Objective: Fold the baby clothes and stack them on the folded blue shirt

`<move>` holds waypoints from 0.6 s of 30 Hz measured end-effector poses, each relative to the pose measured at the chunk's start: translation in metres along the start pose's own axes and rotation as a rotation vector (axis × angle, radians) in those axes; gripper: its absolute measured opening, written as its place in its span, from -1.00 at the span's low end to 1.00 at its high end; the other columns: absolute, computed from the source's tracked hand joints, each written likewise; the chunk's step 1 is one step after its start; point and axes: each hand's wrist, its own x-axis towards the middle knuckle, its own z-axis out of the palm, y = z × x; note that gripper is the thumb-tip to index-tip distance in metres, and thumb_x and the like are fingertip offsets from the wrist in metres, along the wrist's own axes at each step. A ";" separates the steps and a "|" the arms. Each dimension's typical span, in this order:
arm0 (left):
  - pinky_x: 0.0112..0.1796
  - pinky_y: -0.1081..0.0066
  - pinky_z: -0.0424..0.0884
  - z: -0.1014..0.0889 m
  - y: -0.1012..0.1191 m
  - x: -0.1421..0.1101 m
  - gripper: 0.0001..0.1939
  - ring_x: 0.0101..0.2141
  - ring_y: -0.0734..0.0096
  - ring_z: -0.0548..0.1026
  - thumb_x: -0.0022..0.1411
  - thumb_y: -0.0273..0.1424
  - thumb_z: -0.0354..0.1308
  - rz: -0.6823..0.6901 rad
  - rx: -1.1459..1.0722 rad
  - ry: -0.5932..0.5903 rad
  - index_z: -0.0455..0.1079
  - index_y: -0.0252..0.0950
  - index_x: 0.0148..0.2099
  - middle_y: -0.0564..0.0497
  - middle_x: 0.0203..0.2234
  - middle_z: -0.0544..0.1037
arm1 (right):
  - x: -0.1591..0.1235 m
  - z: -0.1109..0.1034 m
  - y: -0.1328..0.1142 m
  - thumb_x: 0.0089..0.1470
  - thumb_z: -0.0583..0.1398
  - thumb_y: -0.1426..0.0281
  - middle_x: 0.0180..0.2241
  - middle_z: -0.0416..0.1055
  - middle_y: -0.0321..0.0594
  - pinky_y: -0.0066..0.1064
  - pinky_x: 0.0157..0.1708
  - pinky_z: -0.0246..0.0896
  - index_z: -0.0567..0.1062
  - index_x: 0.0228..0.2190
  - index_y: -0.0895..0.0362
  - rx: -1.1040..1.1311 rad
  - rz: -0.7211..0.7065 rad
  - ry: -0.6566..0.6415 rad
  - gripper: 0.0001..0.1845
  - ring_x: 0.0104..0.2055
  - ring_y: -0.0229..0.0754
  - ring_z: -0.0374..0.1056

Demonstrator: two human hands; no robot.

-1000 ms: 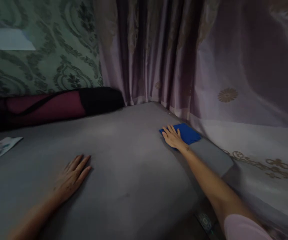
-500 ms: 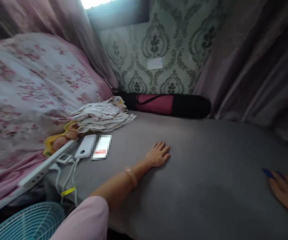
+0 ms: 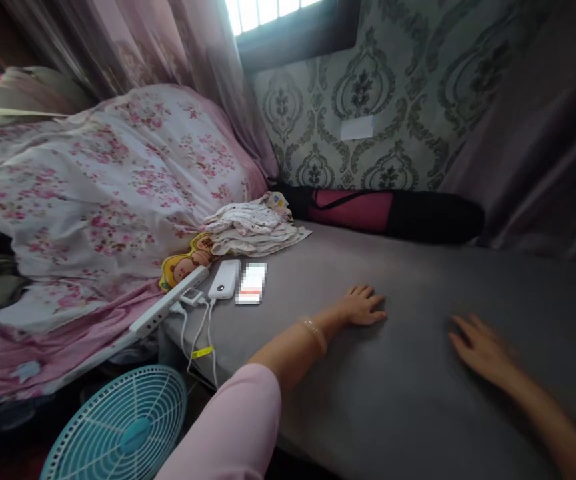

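My left hand lies palm down on the grey sheet, its fingers spread. A pale bangle circles that wrist, below a pink sleeve. To its right is my right hand, slightly blurred, with thumb and fingers apart over the same sheet. Neither hand holds anything. Left of my left hand lie a phone with a lit, blurred-out screen and a white power bank.
A white power strip with cables lies along the left edge, above a teal fan. Folded cloths are piled near a floral cover. A long black and red bag rests against the wall.
The view has turned left, so things sit farther right. My right hand has come in closer to my left hand; the blue thing by its fingers no longer shows. The left hand stays on the sheet.
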 end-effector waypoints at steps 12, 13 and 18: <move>-0.18 0.31 0.35 -0.189 -0.157 -0.115 -0.71 -0.27 0.28 0.46 0.15 -0.44 -0.03 -0.549 -0.230 0.750 0.46 -0.42 -0.19 -0.09 -0.40 0.55 | -0.037 0.001 -0.167 0.26 -0.21 0.14 0.31 0.01 -0.06 0.14 0.24 -0.21 0.23 0.21 0.13 0.068 -0.157 -0.190 -0.37 0.35 0.07 -0.13; -0.15 0.29 0.33 -0.207 -0.170 -0.131 -0.71 -0.23 0.25 0.45 0.12 -0.46 -0.03 -0.593 -0.187 0.819 0.45 -0.42 -0.18 -0.10 -0.38 0.55 | -0.038 0.003 -0.166 0.27 -0.22 0.14 0.31 0.01 -0.08 0.13 0.24 -0.22 0.23 0.21 0.12 0.066 -0.159 -0.180 -0.37 0.35 0.06 -0.13; -0.14 0.31 0.29 -0.267 -0.221 -0.193 -0.74 -0.21 0.19 0.46 0.05 -0.43 0.06 -0.884 0.131 1.064 0.40 -0.39 -0.19 -0.14 -0.32 0.54 | -0.039 0.004 -0.169 0.26 -0.23 0.12 0.30 0.04 -0.09 0.15 0.24 -0.23 0.24 0.21 0.12 0.055 -0.162 -0.151 -0.35 0.34 0.06 -0.11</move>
